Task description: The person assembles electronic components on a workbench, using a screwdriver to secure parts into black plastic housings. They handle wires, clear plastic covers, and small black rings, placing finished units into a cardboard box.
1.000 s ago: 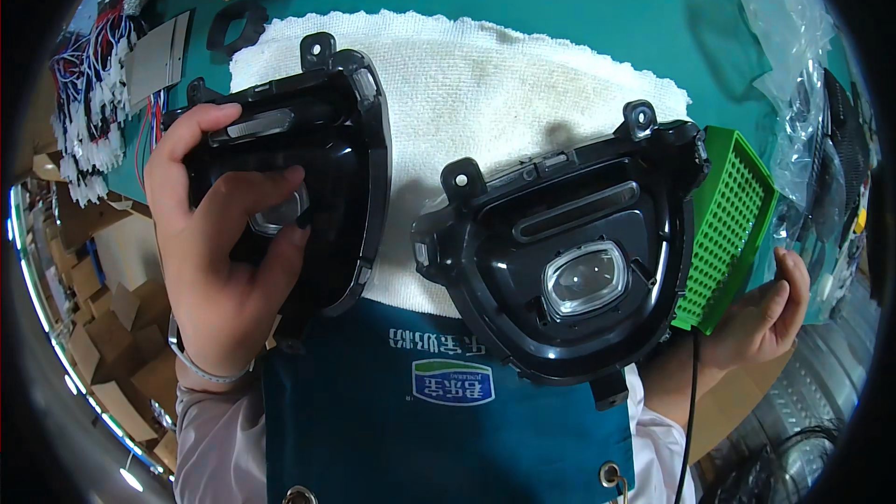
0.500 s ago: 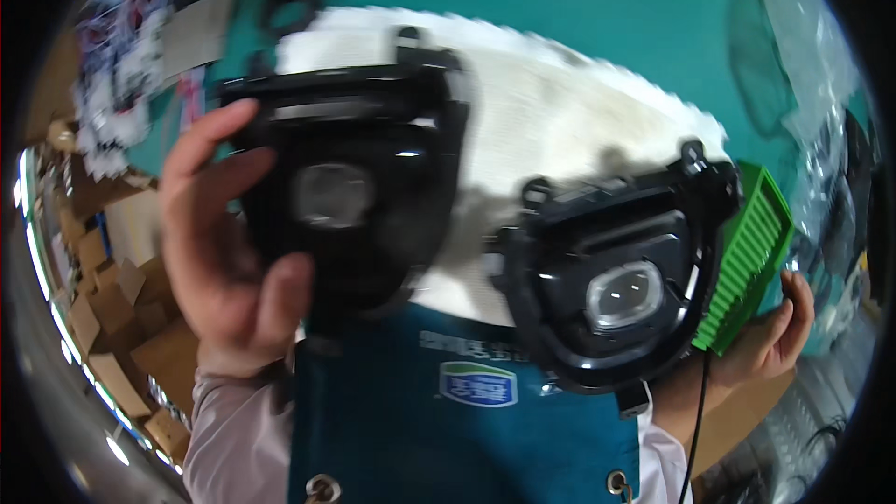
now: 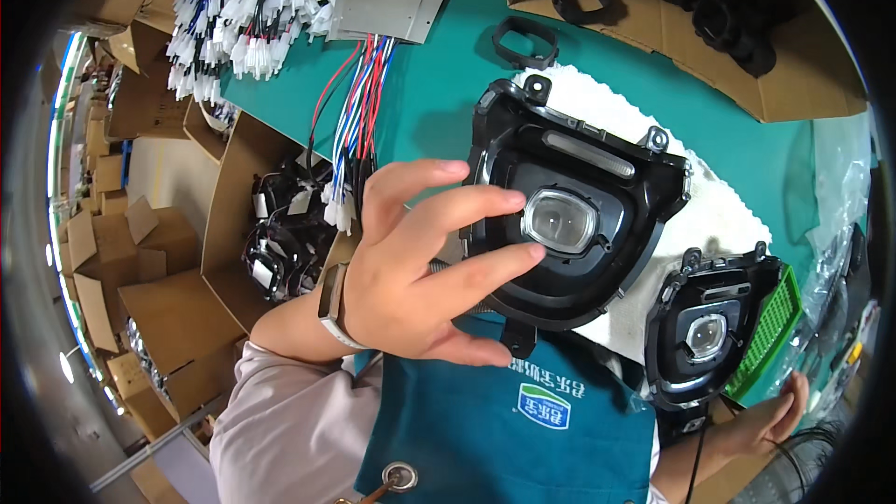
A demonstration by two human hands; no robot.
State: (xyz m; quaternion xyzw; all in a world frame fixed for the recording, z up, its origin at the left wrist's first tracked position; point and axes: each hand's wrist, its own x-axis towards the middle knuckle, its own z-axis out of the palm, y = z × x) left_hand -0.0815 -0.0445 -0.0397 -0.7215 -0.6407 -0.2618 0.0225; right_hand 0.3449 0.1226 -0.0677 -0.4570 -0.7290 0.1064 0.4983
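A black lamp unit (image 3: 597, 271) with a clear lens lies on a white cloth (image 3: 714, 210) in the middle. My left hand (image 3: 411, 271) reaches over its left side, fingers spread, two fingertips at the lens and the thumb by the lower tab. Whether those fingertips press on it or hover, I cannot tell. To the right is a second, similar black lamp unit (image 3: 672, 345). Past that lamp's lower right edge, my right hand (image 3: 779, 411) is open beside a green slotted basket (image 3: 770, 336), its fingers stretched out and holding nothing.
Wire bundles with white connectors (image 3: 252, 28) and a grey flat sheet (image 3: 387, 7) lie far left on the green table (image 3: 420, 103). A black ring frame (image 3: 525, 42) sits by an open carton (image 3: 653, 47). Another carton (image 3: 233, 215) at left holds dark parts.
The view has swung left, bringing the wire bundles and cartons into sight. My left hand has shifted from the lamp's left edge to over its face near the lens.
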